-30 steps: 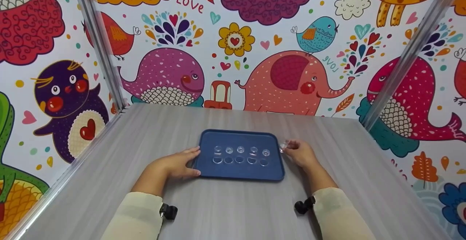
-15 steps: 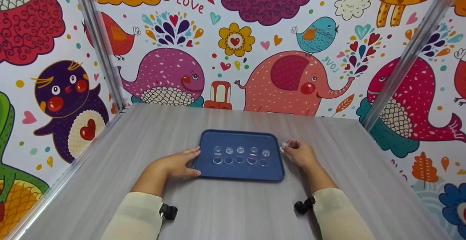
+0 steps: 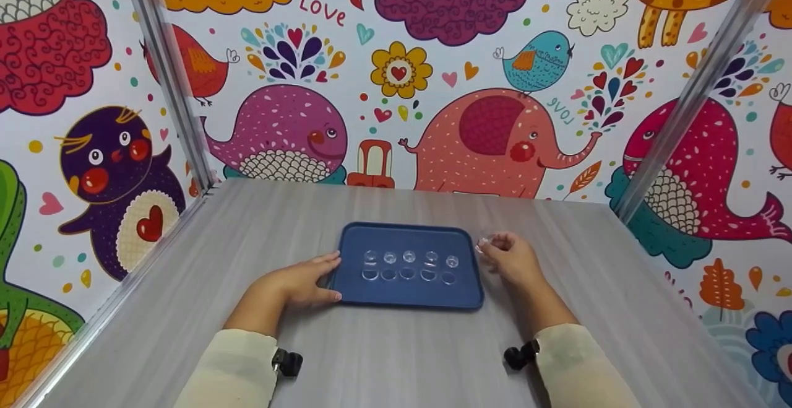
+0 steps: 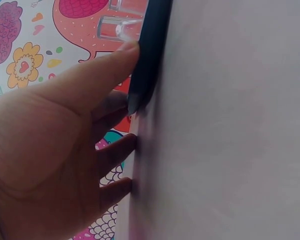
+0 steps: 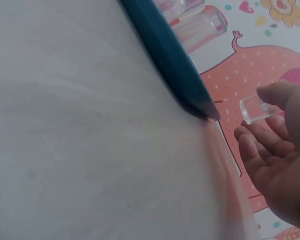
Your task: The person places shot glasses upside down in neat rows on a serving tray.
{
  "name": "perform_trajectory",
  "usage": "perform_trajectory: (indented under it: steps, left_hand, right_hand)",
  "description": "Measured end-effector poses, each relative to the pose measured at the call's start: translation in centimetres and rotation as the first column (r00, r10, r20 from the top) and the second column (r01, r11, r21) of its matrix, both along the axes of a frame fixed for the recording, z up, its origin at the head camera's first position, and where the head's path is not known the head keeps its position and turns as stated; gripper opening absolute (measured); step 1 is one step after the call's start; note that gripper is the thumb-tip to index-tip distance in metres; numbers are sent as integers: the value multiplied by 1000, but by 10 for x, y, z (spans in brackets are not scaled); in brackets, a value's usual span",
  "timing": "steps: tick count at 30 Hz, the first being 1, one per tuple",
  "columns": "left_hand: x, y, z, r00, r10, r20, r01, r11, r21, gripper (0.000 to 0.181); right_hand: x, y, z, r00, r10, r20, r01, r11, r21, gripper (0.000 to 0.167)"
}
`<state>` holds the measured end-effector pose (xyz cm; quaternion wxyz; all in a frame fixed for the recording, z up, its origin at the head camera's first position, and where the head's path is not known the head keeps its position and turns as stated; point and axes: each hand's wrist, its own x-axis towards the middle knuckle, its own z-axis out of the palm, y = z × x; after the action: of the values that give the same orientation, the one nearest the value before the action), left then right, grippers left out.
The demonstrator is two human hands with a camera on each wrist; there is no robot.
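Note:
A blue tray [image 3: 408, 293] lies on the table. Several small clear cups [image 3: 409, 257] stand on it in a row across its middle; which way up they are I cannot tell. My left hand [image 3: 303, 281] rests at the tray's left side, fingers spread and fairly straight, thumb and fingertips touching its edge. Just beyond the right edge, my right hand [image 3: 513, 261] pinches a clear cup [image 5: 257, 107] between thumb and fingers. That cup is tilted and apart from the tray. In the left wrist view, the thumb [image 4: 117, 57] touches the dark tray rim [image 4: 150, 55].
The grey wood-grain table [image 3: 396, 358] extends around the tray on all sides. Walls with cartoon animals, such as an elephant [image 3: 489, 142], enclose the back and sides. Metal posts [image 3: 170, 80] stand at the back corners.
My right hand has risen slightly with the cup, beside the tray's right edge. The left hand, the tray and the cups on it keep their places.

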<state>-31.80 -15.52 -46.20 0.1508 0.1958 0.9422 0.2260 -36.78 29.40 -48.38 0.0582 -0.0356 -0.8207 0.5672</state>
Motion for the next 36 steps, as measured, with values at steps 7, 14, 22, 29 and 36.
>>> perform_trajectory:
  steps: [7, 14, 22, 29, 36]
  left_hand:
    - [-2, -1, -3, 1000, 2, -2, -1, 1000, 11, 86]
    - [-3, -1, -3, 1000, 9, 8, -9, 1000, 10, 87]
    - [-1, 0, -2, 1000, 13, 15, -13, 1000, 13, 86]
    - [-2, 0, -1, 1000, 5, 16, -5, 1000, 15, 87]
    - [-2, 0, -2, 1000, 3, 17, -4, 1000, 18, 87]
  right_hand:
    - [15, -9, 18, 1000, 22, 18, -22, 1000, 22, 33]
    - [20, -20, 30, 994, 55, -90, -55, 998, 5, 33]
    - [20, -20, 29, 993, 37, -110, -37, 999, 7, 33]
    - [22, -19, 28, 983, 38, -179, -37, 999, 11, 40]
    - [23, -18, 27, 983, 13, -186, -6, 999, 38, 42]
